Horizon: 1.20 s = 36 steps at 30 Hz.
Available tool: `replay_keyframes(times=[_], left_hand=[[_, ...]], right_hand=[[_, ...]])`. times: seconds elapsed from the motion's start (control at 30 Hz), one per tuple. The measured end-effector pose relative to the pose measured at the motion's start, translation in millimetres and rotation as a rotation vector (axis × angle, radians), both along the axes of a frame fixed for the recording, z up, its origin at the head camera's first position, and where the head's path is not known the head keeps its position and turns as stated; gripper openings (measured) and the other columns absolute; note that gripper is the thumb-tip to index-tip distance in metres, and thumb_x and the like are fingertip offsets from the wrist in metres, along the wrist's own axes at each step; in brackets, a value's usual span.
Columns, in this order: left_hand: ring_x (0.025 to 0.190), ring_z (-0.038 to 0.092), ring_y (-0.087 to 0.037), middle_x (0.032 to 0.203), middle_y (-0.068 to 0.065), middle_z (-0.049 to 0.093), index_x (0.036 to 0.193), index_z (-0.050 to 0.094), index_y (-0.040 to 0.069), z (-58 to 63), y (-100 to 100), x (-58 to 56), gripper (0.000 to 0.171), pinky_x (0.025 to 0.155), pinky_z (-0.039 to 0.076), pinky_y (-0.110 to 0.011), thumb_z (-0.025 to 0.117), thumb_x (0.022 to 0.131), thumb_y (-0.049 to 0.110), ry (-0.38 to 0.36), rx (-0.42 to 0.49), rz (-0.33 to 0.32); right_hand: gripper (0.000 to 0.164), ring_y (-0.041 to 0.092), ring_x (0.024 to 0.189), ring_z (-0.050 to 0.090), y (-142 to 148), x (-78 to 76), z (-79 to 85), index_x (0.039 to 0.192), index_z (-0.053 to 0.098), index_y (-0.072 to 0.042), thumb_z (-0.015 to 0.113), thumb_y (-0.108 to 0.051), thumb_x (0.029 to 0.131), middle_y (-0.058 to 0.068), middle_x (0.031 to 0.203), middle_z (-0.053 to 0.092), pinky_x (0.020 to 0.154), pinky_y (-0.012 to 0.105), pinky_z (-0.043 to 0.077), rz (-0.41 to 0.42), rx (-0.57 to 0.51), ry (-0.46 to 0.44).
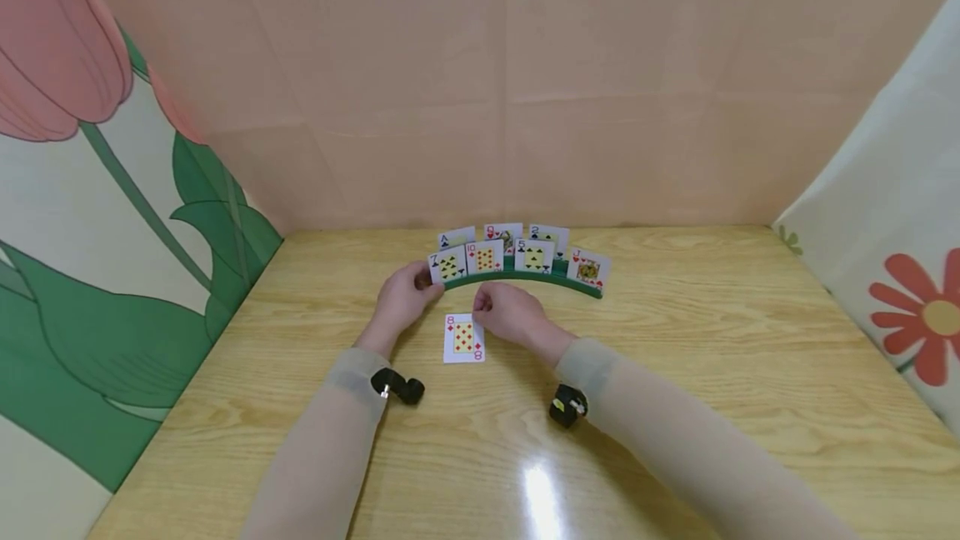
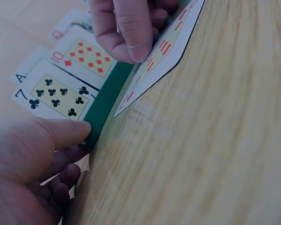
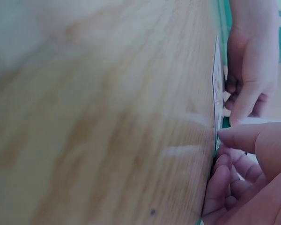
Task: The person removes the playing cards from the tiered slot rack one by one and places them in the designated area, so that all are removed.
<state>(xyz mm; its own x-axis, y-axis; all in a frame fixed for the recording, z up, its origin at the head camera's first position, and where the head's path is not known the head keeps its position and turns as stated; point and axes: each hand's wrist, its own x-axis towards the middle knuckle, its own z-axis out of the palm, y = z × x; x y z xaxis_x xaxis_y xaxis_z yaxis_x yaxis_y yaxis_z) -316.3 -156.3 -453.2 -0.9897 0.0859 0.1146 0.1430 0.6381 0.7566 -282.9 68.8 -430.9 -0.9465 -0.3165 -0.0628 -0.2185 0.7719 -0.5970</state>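
My right hand (image 1: 513,312) pinches the 8 of diamonds playing card (image 1: 459,348) by its upper right corner, between thumb and fingers. That card is face up, in front of a curved green card holder (image 1: 495,275). At the holder's left end my left hand (image 1: 403,298) grips it, thumb in front and fingers behind. Face-up cards stand in the holder: a 7 of clubs (image 2: 56,101), a 10 of diamonds (image 2: 86,54), a black five (image 1: 534,257) and a red jack (image 1: 588,269) in front. Behind them are an ace (image 1: 457,233), a red queen (image 1: 503,232) and a black two (image 1: 549,232).
The wooden table (image 1: 712,340) extends to both sides of the holder. A plain pinkish cloth (image 1: 502,82) hangs behind it. Flower-patterned cloths stand at the left (image 1: 112,315) and right (image 1: 885,190). A small black camera (image 1: 567,407) is strapped at my right wrist.
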Motion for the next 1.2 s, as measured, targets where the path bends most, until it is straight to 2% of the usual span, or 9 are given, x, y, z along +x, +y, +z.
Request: replay_keyframes(times=[0.23,0.4,0.67,0.87,1.0,1.2], left_hand=[[0.116,0.067,-0.027,0.127,-0.009,0.073,0.139,0.071,0.009,-1.9,1,-0.2,0.036,0.105,0.054,-0.048,0.078,0.106,0.021,-0.013,0.011,0.007],[0.116,0.067,-0.027,0.127,-0.008,0.073,0.140,0.071,0.010,-2.6,3,0.5,0.037,0.105,0.053,-0.049,0.078,0.105,0.022,-0.021,0.009,0.005],[0.115,0.067,-0.029,0.127,-0.010,0.073,0.139,0.071,0.008,-1.8,1,-0.2,0.036,0.104,0.054,-0.049,0.078,0.105,0.020,-0.005,0.006,0.010],[0.114,0.066,-0.028,0.126,-0.010,0.073,0.139,0.071,0.008,-3.1,0,-0.5,0.035,0.103,0.053,-0.049,0.077,0.106,0.020,-0.003,0.000,0.003],[0.113,0.066,-0.028,0.126,-0.010,0.073,0.139,0.072,0.009,-3.7,0,-0.4,0.035,0.102,0.054,-0.048,0.077,0.107,0.021,-0.001,-0.005,0.002],[0.112,0.066,-0.028,0.125,-0.010,0.073,0.136,0.072,0.007,-1.6,-2,-0.3,0.033,0.101,0.054,-0.048,0.077,0.107,0.020,0.004,-0.001,-0.004]], right_hand=[[0.016,0.020,0.094,0.068,17,-3.2,-1.3,0.119,0.072,-0.011,0.076,-0.020,0.107,0.004,0.105,0.072,0.084,0.039,0.057,0.063,-0.200,-0.076],[0.024,0.020,0.088,0.067,27,3.5,1.7,0.127,0.071,-0.010,0.075,-0.024,0.108,0.005,0.104,0.072,0.078,0.036,0.055,0.072,-0.262,-0.089],[0.032,0.021,0.091,0.066,36,18.5,21.0,0.134,0.070,-0.006,0.075,-0.025,0.108,0.005,0.104,0.073,0.079,0.038,0.055,0.101,-0.347,-0.009],[0.028,0.021,0.089,0.066,45,25.6,28.2,0.131,0.071,-0.006,0.075,-0.022,0.108,0.004,0.102,0.073,0.076,0.037,0.054,0.051,-0.352,0.064],[0.025,0.021,0.085,0.065,54,32.1,32.8,0.129,0.073,-0.009,0.075,-0.023,0.108,0.005,0.101,0.074,0.072,0.036,0.053,0.023,-0.345,0.103],[0.020,0.019,0.087,0.066,69,42.3,42.4,0.127,0.074,-0.016,0.075,-0.025,0.108,-0.001,0.103,0.073,0.076,0.040,0.055,0.022,-0.325,0.190]])
